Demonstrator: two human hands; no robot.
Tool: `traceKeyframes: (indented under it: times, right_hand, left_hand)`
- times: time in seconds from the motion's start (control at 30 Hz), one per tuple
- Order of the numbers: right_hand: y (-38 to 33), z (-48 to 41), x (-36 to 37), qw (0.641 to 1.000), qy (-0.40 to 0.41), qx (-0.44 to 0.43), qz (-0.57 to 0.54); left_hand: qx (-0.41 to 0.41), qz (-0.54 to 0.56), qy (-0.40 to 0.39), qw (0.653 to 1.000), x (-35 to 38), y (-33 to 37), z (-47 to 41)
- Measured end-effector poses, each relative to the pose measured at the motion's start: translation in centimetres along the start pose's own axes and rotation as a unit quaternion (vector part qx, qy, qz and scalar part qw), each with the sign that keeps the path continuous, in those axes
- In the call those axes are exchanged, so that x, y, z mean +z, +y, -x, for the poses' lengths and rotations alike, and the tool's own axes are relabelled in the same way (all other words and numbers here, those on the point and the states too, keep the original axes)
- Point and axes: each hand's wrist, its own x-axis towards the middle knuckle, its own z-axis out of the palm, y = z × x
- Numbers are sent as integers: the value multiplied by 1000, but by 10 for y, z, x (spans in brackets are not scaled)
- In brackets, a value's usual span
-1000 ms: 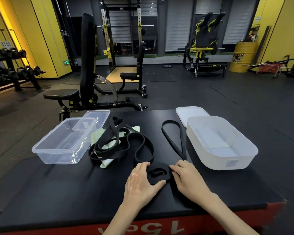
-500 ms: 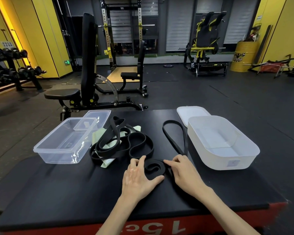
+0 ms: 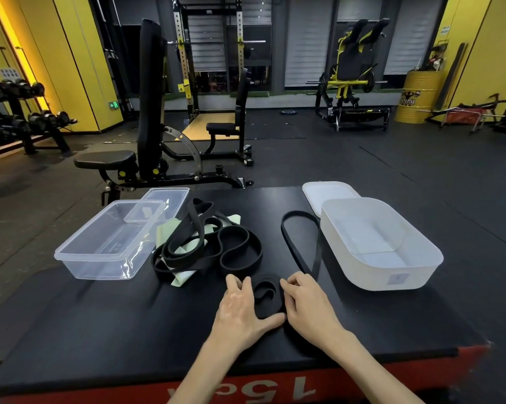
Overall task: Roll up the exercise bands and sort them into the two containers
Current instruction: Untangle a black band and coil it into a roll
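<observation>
The left hand (image 3: 240, 307) cups the left and near side of a coil (image 3: 267, 297), its thumb (image 3: 270, 318) hooked round the near edge and its fingers curved along the flank. The right hand (image 3: 307, 304) closes on the other side, bent fingertips (image 3: 290, 282) pinching the outer wrap where the unrolled length feeds in. The coil is the started end of a black band (image 3: 300, 243). Its free part runs away from the hands as a long narrow loop lying flat on the black platform (image 3: 100, 330), with the far end just beside the white container (image 3: 392, 277). The band looks like light, rubbery strap: soft enough to wind, but springy. The open gap at the coil's centre suggests loose wraps that would probably uncurl if let go. The surface is likely grippy rather than slick, and nothing here is fragile. The best hold is probably across the whole coil, thumb on one side and fingers on the other, trapping the outermost end. Left of the loop a pile of bands (image 3: 234, 252) lies tangled over a pale green band (image 3: 165, 233), touching the clear container (image 3: 100, 268). Neither container shows a band inside. A clear lid (image 3: 170, 196) and a white lid (image 3: 327, 192) lie behind them.
</observation>
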Motion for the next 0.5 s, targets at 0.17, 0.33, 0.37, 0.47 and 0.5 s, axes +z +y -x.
traceKeyframes:
  times: [0.17,0.33,0.37,0.47,0.5]
  right_hand:
    - [6,-1,-5,1000,-13,-19,15]
    - [14,1,-5,998,-41,-25,30]
    - [15,0,-5,998,-40,-27,38]
    - [18,-4,-6,998,-39,-34,42]
    - [18,-5,-7,998,-42,-34,35]
  left_hand:
    - [41,74,-117,990,-26,-27,-13]
    - [85,91,-89,988,-26,-29,-24]
    - [99,98,-85,987,-24,-30,-25]
    - [108,133,-102,980,-19,-34,-25]
    - [103,149,-115,977,-18,-35,-25]
